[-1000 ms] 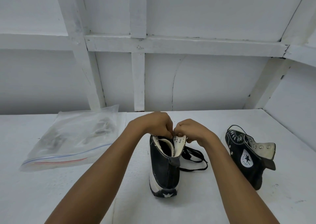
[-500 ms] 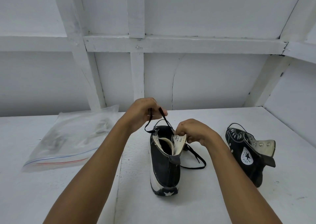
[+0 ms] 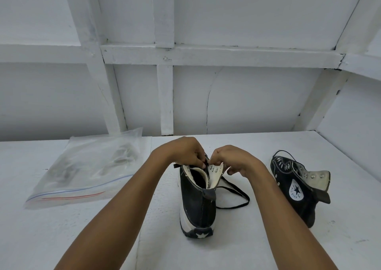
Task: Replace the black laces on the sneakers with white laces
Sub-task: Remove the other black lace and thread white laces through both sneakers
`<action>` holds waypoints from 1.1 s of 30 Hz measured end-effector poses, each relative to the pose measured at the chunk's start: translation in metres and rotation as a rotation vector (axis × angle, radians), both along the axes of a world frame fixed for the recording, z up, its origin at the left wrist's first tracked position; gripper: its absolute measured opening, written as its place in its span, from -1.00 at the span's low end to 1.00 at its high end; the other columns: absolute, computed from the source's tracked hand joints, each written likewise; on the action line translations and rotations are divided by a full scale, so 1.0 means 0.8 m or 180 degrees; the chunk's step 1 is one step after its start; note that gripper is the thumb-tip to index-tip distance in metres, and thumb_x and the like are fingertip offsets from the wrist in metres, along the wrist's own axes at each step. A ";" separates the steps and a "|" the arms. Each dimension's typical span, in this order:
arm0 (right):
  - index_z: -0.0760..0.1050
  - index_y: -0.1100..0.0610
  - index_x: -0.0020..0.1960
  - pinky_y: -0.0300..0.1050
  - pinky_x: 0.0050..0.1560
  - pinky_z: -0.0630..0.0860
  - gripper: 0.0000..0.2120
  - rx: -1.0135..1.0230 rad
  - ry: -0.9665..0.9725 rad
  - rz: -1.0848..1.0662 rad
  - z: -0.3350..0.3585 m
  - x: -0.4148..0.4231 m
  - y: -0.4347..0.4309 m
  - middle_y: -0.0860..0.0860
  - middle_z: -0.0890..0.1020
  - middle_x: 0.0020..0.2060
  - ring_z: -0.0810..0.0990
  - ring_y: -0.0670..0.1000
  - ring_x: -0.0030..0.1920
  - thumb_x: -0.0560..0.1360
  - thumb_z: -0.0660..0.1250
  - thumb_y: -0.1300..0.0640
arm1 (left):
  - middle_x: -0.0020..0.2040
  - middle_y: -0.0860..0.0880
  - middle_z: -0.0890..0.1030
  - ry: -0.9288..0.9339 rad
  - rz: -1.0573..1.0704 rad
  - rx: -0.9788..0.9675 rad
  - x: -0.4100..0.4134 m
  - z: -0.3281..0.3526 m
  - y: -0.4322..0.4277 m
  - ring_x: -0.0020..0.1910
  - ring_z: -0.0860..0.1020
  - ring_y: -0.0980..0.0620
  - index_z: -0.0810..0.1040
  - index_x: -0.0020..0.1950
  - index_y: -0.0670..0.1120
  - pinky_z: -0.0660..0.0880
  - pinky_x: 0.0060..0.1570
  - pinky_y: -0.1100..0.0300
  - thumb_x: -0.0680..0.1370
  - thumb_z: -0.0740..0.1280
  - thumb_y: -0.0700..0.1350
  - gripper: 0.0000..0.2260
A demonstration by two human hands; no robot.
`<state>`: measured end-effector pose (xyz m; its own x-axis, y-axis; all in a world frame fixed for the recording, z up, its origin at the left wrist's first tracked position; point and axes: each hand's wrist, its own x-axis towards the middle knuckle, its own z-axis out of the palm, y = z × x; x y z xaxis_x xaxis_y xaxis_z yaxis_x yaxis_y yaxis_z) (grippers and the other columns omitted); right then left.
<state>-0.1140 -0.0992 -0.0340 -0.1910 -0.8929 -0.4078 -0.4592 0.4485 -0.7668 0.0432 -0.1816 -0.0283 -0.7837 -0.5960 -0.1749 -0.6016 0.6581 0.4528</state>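
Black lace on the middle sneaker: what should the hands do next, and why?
Probably the left hand should pull the lace out of its eyelet while the right hand steadies the sneaker: both pinch at its collar, and lace trails on the table.

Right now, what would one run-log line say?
step: unlacing | left hand: pinches black lace at top eyelets | right hand: grips eyelet flap of near sneaker | other sneaker: lying aside | zip bag: untouched

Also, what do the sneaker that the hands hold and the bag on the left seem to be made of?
The sneaker: probably black canvas, matte cloth look, with a white rubber-like sole. The bag: clear thin plastic, glossy and wrinkled, with a zip strip.
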 end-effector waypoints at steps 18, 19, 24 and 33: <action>0.47 0.13 -0.26 -0.21 -0.43 0.23 -0.86 -0.0012 0.0065 0.0114 -0.005 -0.002 -0.002 0.03 0.49 -0.31 0.46 0.02 -0.36 0.47 0.31 0.23 | -0.38 0.04 0.47 0.1400 0.0888 0.1197 0.049 -0.002 -0.025 -0.48 0.29 0.07 0.52 -0.07 -0.15 0.27 -0.50 0.24 0.52 0.47 -0.02 -0.77; 0.47 0.13 -0.26 -0.22 -0.43 0.23 -0.86 -0.0006 0.0061 0.0112 -0.004 -0.002 -0.002 0.04 0.49 -0.30 0.46 0.02 -0.36 0.47 0.31 0.23 | -0.34 0.02 0.51 0.0947 0.0742 0.1005 0.048 -0.001 -0.023 -0.47 0.33 0.07 0.57 -0.06 -0.13 0.31 -0.47 0.23 0.50 0.48 0.03 -0.76; 0.48 0.13 -0.25 -0.23 -0.44 0.24 -0.86 0.0038 0.0058 0.0117 -0.003 -0.003 -0.001 0.04 0.50 -0.30 0.46 0.01 -0.38 0.49 0.31 0.22 | -0.28 0.03 0.61 0.0238 0.0514 0.0578 0.042 0.003 -0.016 -0.41 0.42 0.07 0.62 -0.07 -0.08 0.37 -0.40 0.26 0.50 0.47 0.00 -0.84; 0.45 0.12 -0.27 -0.21 -0.41 0.23 -0.83 0.0046 0.0032 0.0121 -0.003 -0.002 0.003 0.04 0.50 -0.33 0.45 0.01 -0.37 0.50 0.31 0.21 | -0.32 -0.06 0.49 0.0129 0.0648 0.0463 0.058 0.014 -0.017 -0.34 0.37 0.00 0.61 -0.17 -0.20 0.28 -0.38 0.21 0.54 0.42 -0.03 -0.77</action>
